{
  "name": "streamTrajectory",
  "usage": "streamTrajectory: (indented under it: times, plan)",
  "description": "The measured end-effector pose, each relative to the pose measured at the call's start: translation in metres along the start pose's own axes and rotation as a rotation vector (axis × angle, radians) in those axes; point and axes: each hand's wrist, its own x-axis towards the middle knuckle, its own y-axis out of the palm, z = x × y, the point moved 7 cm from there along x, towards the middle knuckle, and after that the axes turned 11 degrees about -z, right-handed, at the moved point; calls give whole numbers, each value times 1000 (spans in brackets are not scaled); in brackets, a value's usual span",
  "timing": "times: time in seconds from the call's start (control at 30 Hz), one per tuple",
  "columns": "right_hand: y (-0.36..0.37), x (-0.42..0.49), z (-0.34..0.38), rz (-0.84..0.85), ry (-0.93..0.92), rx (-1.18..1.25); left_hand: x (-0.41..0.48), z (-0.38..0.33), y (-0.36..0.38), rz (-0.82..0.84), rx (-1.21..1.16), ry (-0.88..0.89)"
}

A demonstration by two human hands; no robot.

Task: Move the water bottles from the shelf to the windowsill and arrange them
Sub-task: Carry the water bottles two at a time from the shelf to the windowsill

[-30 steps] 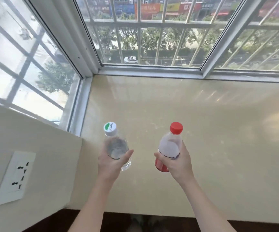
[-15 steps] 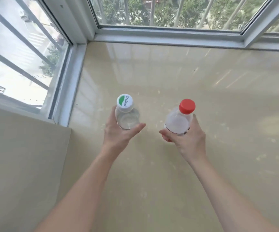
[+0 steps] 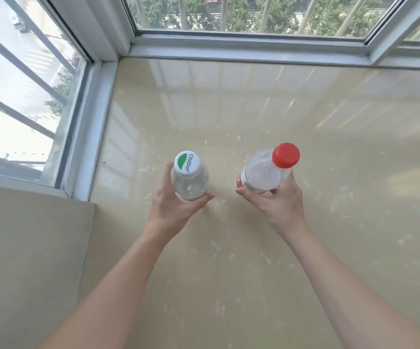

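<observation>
I look down on two clear water bottles held over the glossy beige windowsill (image 3: 254, 117). My left hand (image 3: 171, 210) is wrapped around the bottle with a white and green cap (image 3: 188, 176), which stands upright. My right hand (image 3: 279, 205) grips the bottle with a red cap and red label (image 3: 266, 172), tilted with its cap leaning right. The two bottles are apart, about a hand's width between them. Whether their bases touch the sill is hidden by my hands.
White window frames (image 3: 241, 49) border the sill at the back, and another white window frame (image 3: 90, 127) on the left, meeting in the far left corner. A beige wall face (image 3: 27, 260) drops off at the near left. Sill surface stretches to the right and behind the bottles.
Both hands have carried the bottles forward over the sill and my view has tipped further down. The red-capped bottle now leans more to the right.
</observation>
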Motion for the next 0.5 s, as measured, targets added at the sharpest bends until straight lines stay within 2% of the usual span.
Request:
streamTrajectory:
  times: [0.2, 0.5]
  plan:
    - [14, 4, -34, 79, 129, -49, 5, 29, 2, 96, 147, -76]
    - [18, 5, -49, 97, 151, -85, 16, 30, 3, 110, 256, -2]
